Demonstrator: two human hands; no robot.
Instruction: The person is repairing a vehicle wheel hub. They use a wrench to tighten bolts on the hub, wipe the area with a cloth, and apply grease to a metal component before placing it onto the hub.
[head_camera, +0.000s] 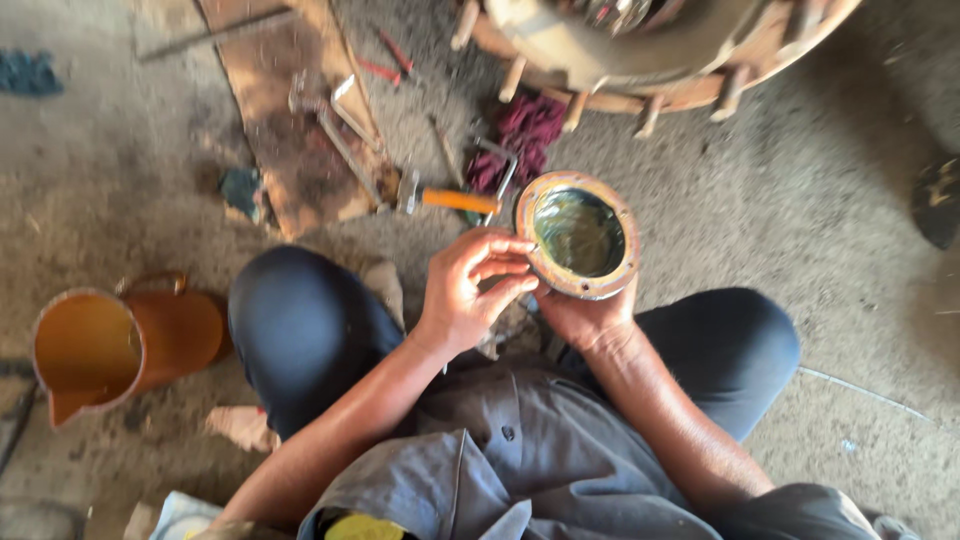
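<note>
Here, the person crouches on a bare concrete floor, knees spread to lower left and lower right of the frame. Open floor lies to the right of the centre; the upper left is crowded with a wooden board, metal tools and a hammer with an orange handle. An orange jug stands at the left edge, well apart from the hands. A large wheel hub with studs fills the top centre, a dark red rag just below it.

The round metal cap sits just above the centre, between the knees, its open mouth tilted up toward the camera and its rusty rim all visible; greenish grease lines the inside. Being round, it shows no long axis.

The right hand cups the cap from beneath, its grip closed around the underside. The left hand has its fingers curled narrow, the tips touching the cap's left rim.
</note>
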